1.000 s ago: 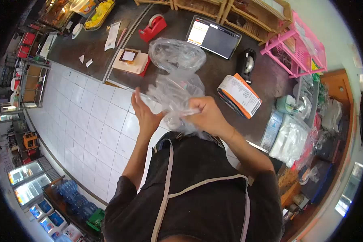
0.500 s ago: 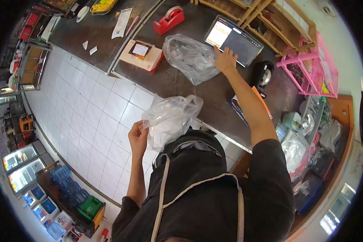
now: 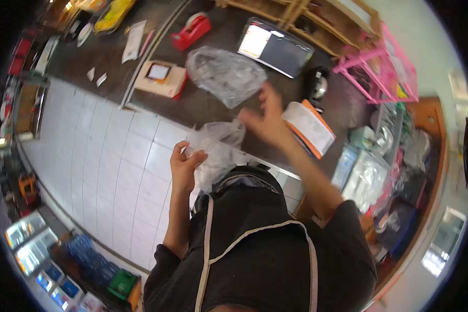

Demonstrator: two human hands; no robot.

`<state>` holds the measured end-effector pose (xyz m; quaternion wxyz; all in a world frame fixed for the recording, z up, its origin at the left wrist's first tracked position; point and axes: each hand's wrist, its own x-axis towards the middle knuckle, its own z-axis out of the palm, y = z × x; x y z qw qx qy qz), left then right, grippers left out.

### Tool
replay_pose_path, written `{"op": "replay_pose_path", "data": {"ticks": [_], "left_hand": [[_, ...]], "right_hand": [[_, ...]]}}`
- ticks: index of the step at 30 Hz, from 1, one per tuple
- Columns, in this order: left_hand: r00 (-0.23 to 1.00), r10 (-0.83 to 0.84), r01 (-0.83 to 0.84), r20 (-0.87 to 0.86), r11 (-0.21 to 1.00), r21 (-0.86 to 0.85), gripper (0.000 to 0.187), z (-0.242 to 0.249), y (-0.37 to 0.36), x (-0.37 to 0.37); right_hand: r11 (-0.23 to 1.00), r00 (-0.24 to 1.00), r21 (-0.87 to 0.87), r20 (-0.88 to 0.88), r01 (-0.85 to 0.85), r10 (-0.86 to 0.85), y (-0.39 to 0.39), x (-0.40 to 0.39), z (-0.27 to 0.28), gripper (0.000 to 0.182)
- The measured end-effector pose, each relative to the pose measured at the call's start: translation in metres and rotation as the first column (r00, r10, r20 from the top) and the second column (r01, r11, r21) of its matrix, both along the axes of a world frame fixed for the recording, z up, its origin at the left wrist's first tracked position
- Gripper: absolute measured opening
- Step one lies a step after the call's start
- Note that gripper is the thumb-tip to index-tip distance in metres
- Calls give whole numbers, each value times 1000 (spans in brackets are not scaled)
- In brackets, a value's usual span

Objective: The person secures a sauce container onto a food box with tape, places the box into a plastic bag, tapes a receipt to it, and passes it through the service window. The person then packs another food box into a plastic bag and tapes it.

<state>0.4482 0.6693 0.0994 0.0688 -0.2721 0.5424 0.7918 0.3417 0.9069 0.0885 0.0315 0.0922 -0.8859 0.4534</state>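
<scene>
My left hand [image 3: 186, 165] is closed on the edge of a clear plastic bag [image 3: 217, 148], which hangs in front of my body at the counter's edge. What the bag contains, if anything, I cannot make out. My right hand [image 3: 269, 120], blurred by motion, is over the counter just right of this bag, thumb and fingers apart and nothing in them. Beyond it a second clear plastic bag [image 3: 226, 75] lies crumpled on the dark counter [image 3: 192, 112]. Behind that bag rests a tablet [image 3: 275, 48] with a lit screen.
A red tape dispenser [image 3: 191, 32] and a cream box [image 3: 161, 87] sit at the counter's left. Right of the tablet are a black device [image 3: 315, 86], papers with an orange edge [image 3: 311, 127] and a pink rack [image 3: 377, 67]. Wooden shelving [image 3: 317, 26] stands behind.
My right hand has left the tablet's screen and come back toward the held bag. White paper now shows where my forearm was. The whole view has shifted slightly.
</scene>
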Motion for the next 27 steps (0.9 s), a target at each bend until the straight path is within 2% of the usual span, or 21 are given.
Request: {"op": "replay_pose_path", "data": {"ticks": [2,3,4,5,7,8,9,10,12,13,15,16,18,19,21,22,23,24,25,26,27], "left_hand": [[980,-180,196,-79,935,297,44,16,29,-15],[970,-223,242,-95,921,304,44,22,41,-20],[938,-318,346,-137,872,347,44,29,53,-25],[897,-403,442,-180,813,380,44,34,63,-28],[839,-504,537,-205,704,465,45,39,60,-31],[776,-606,606,-178,637,476,41,44,57,-28],[720,-674,656,-164,585,477,39,50,55,-25],[657,-738,703,-153,527,477,38,55,52,-22],[415,-905,845,-95,344,409,33,68,47,-20],[314,-947,885,-73,264,385,32,76,46,-20],[246,-930,967,-273,215,138,36,91,46,-19],[297,-941,936,-162,320,-145,37,84,29,-20],[456,-871,661,-186,471,-584,30,67,19,-30],[688,-714,546,-129,627,-555,18,59,20,-36],[945,-207,165,-251,970,-180,9,54,34,-49],[940,-228,185,-252,965,-185,9,49,40,-56],[962,-223,240,-158,966,99,11,43,47,-58],[969,-241,243,-56,892,382,15,38,57,-58],[961,-271,271,-55,877,397,15,36,69,-58],[856,-514,506,-60,805,309,19,36,79,-53],[684,-728,718,-45,661,219,22,42,90,-46]], "right_hand": [[984,985,176,161,27,-56,-9,69,-28,126],[956,860,-207,505,209,-79,-15,82,-36,114],[739,658,-484,749,469,73,-16,91,-37,102],[722,671,-488,740,490,45,-7,96,-33,102],[220,708,-817,573,533,413,5,104,-25,68],[128,723,-825,548,551,421,11,110,-14,41],[85,753,-832,535,548,383,13,117,-37,41],[561,875,-730,483,390,20,11,121,-77,40],[886,960,-372,136,278,-244,19,128,-86,38],[927,930,-132,-64,351,-361,23,131,-90,37],[700,928,-626,114,344,-354,29,136,-75,33],[563,927,-754,163,338,-338,33,140,-62,31],[-32,804,-833,543,552,-244,52,152,12,21],[-37,803,-833,542,552,-248,65,161,13,21],[509,902,-747,317,428,-294,95,180,16,16],[594,904,-682,330,427,-270,102,189,22,17],[580,893,-679,339,449,-295,107,197,27,17],[251,853,-821,454,512,-257,118,202,32,19],[-108,825,-847,532,521,-191,135,205,39,21],[-222,829,-824,550,521,-97,159,213,46,24],[-195,877,-869,475,454,-73,181,221,57,28]]}}
